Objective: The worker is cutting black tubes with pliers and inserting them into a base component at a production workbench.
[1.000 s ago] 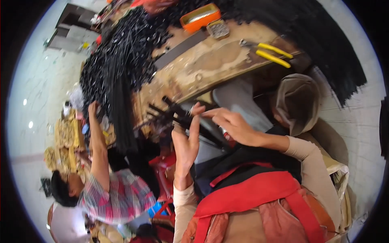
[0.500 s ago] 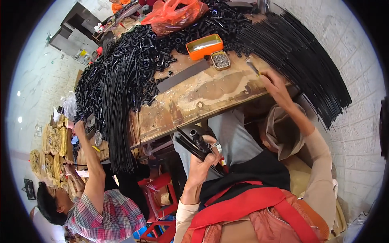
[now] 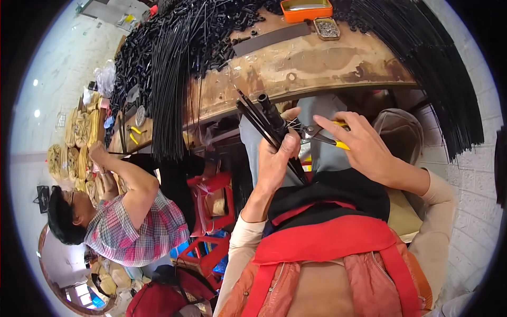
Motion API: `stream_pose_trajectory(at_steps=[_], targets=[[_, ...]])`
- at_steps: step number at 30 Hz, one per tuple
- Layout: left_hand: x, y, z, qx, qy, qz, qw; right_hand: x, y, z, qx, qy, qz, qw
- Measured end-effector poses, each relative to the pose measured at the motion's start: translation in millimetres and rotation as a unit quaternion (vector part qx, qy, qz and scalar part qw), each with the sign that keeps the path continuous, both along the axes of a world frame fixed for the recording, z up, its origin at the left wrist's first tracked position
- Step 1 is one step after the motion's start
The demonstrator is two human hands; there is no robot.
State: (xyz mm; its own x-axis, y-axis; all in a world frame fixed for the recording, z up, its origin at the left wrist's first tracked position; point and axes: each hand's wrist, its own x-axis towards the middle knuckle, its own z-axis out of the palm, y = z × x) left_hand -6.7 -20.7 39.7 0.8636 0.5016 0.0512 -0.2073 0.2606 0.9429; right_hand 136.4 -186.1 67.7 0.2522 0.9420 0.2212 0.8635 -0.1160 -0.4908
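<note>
In front of my lap my left hand (image 3: 274,158) is closed round a tilted bundle of black rods (image 3: 254,124) with a thick black tubular piece (image 3: 271,113), like a folded umbrella frame. Thin light wires (image 3: 294,125) stick out beside that piece. My right hand (image 3: 364,142) grips yellow-handled pliers (image 3: 323,138), with the jaws at the wires. Whether the jaws are closed on a wire is too small to tell.
The wooden table (image 3: 317,66) ahead carries an orange box (image 3: 306,13), a small tray of metal bits (image 3: 327,28), a flat grey bar (image 3: 272,39), heaped black parts and long black rods (image 3: 171,100). A person in a plaid shirt (image 3: 140,227) works at the left.
My right hand has come from the table's right side to the bundle with the pliers. My left hand still holds the bundle. The view has tilted downward.
</note>
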Motion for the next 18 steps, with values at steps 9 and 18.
stream_pose_trajectory(at_steps=[9, 18], targets=[[-10, -5, -1, -0.013, -0.001, -0.036, 0.999, -2, 11, 4, 0.044, -0.066, 0.012, 0.997], [-14, 2, 2, 0.004, 0.003, -0.126, 0.992, 20, 0, 36, -0.317, 0.536, 0.135, 0.771]])
